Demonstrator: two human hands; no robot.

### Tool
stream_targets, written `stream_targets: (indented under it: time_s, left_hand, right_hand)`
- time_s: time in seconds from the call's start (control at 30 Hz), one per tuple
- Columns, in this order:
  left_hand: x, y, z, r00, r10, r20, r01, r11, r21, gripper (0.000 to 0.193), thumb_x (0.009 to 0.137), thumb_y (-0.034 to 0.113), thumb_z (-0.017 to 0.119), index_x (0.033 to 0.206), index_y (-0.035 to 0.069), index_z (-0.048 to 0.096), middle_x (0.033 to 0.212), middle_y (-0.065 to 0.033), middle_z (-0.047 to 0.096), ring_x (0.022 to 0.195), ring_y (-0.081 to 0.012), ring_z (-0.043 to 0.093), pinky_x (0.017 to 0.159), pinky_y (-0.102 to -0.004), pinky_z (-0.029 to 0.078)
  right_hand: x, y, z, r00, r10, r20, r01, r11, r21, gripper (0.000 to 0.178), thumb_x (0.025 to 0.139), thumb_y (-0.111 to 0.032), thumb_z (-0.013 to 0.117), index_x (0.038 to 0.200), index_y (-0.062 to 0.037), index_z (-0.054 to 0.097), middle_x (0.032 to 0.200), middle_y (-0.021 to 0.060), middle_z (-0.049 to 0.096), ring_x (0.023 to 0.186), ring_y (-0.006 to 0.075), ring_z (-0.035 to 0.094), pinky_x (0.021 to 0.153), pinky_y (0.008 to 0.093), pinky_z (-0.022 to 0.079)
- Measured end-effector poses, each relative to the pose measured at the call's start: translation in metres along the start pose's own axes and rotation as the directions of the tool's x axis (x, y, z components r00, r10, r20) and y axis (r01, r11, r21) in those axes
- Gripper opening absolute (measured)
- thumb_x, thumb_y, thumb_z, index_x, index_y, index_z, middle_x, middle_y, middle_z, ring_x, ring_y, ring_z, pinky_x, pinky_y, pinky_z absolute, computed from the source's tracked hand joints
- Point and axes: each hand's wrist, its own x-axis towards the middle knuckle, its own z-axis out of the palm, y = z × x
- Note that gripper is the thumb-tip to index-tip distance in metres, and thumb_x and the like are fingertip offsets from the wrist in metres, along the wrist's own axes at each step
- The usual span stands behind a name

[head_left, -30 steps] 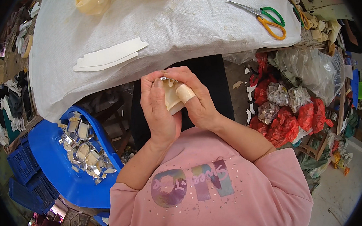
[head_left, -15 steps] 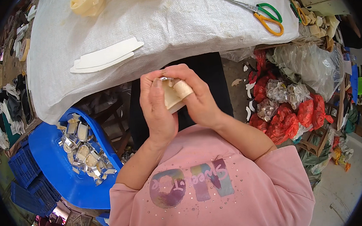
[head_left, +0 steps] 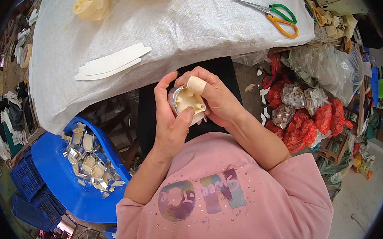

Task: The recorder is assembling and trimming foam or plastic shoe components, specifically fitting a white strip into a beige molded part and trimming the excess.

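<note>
Between my two hands, above my lap, is a small cup-like piece (head_left: 184,101) with a cream lining and a shiny silver rim. My left hand (head_left: 167,123) holds it from the left, its thumb pressed on the near inner side and its forefinger stretched up along the outside. My right hand (head_left: 220,97) grips the far right side. A cream wrap (head_left: 196,85) covers the right thumb, which lies over the rim. The other right fingers are partly hidden behind the piece. Left of me, a blue bin (head_left: 53,178) holds several similar silver-and-cream pieces (head_left: 92,164).
A white woven sheet (head_left: 185,26) covers the table ahead. On it lie white curved strips (head_left: 112,62), scissors (head_left: 277,16) with green and orange handles, and rolled cream material (head_left: 91,5). Red plastic bags (head_left: 296,132) are piled at right; blue crates (head_left: 35,197) stand at left.
The piece has turned so its cream inside and silver rim face up more. My left thumb has moved onto its near inner side, and the left forefinger has straightened.
</note>
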Motion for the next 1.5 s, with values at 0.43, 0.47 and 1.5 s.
stream_targets:
  time_s: [0.43, 0.47, 1.5]
  left_hand:
    - [0.001, -0.013, -0.003, 0.999, 0.047, 0.025, -0.05, 0.99, 0.13, 0.063, 0.078, 0.018, 0.05, 0.134, 0.005, 0.023, 0.11, -0.0135, 0.048, 0.08, -0.0166, 0.058, 0.056, -0.0266, 0.05]
    - [0.0, -0.01, -0.004, 0.999, 0.047, 0.025, -0.05, 0.99, 0.131, 0.063, 0.078, 0.018, 0.05, 0.134, 0.005, 0.023, 0.11, -0.0135, 0.048, 0.08, -0.0166, 0.058, 0.056, -0.0266, 0.05]
    - [0.008, 0.014, -0.034, 0.997, -0.043, 0.058, 0.069, 0.805, -0.589, 0.059, 0.096, 0.056, 0.024, 0.137, 0.014, 0.034, 0.11, -0.0235, 0.052, 0.087, -0.0322, 0.056, 0.07, -0.0385, 0.047]
  right_hand:
    - [-0.004, -0.012, -0.006, 0.982, 0.034, 0.183, 0.035, 0.932, -0.361, 0.011, 0.091, -0.018, 0.057, 0.095, -0.0079, 0.055, 0.092, 0.0005, 0.053, 0.077, 0.0054, 0.053, 0.056, 0.0193, 0.045]
    - [-0.002, -0.008, -0.007, 0.978, -0.029, 0.205, 0.098, 0.937, -0.336, 0.013, 0.091, -0.019, 0.056, 0.097, -0.0076, 0.055, 0.092, 0.0007, 0.053, 0.075, 0.0049, 0.052, 0.053, 0.0185, 0.043]
    - [-0.113, -0.098, 0.073, 0.566, -0.393, 0.725, 0.772, -0.054, -0.633, 0.022, 0.074, -0.026, 0.066, 0.092, -0.014, 0.07, 0.088, 0.0021, 0.058, 0.069, 0.0192, 0.048, 0.06, 0.0339, 0.033]
